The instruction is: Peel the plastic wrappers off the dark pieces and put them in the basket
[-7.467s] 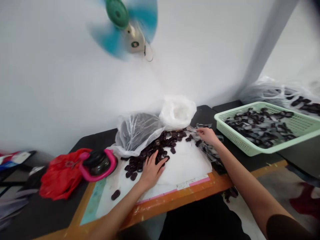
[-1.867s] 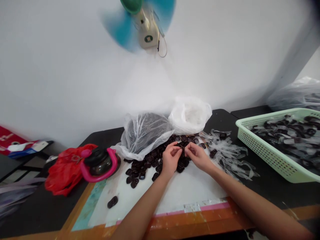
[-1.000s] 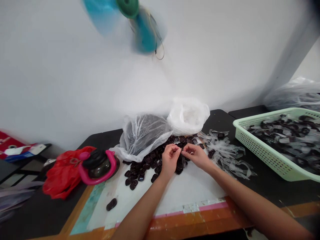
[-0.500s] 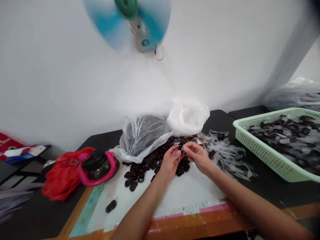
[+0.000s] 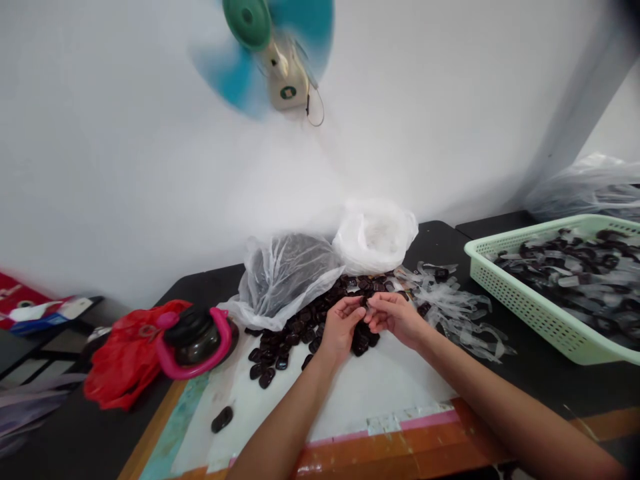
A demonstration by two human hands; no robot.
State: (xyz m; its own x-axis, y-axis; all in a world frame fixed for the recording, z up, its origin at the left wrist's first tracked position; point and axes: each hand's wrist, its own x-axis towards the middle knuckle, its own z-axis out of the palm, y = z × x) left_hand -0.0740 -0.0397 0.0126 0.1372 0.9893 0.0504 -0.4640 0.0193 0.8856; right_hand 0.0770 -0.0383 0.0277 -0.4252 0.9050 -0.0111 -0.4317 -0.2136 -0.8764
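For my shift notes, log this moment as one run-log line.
Left hand: over dark oval pieces | right hand: close beside left | nearby: clear plastic strips

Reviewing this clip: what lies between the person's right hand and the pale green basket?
In the head view, a loose spread of clear plastic strips lies there, with a dark piece at its near edge, between the right hand and the pale green basket.

Bright flat light, blurred fan [image 5: 275,60], bowed edges
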